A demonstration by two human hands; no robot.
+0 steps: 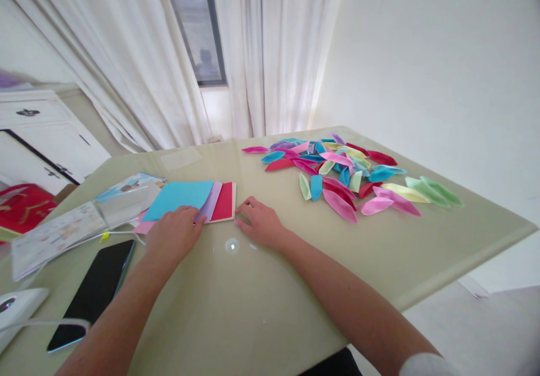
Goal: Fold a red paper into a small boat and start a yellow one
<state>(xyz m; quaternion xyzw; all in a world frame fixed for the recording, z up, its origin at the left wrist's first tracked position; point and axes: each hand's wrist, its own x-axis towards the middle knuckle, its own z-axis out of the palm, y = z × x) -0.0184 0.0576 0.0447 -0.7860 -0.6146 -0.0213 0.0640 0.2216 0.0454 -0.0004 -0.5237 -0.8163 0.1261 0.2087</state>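
A stack of coloured paper lies flat on the table. A blue sheet is on top, a purple sheet shows beside it, and a red sheet is at the right. My left hand rests at the near edge, its thumb and fingers closed on the blue and purple sheets. Under that hand a bit of pink paper sticks out. At the stack's right edge my right hand lies on the table, thumb and forefinger apart, fingertips close to the red sheet, holding nothing.
Many folded paper pieces in several colours are spread over the table's far right. To the left lie a black phone, a clear plastic packet, a printed sheet and a white cable. A white device stands nearest.
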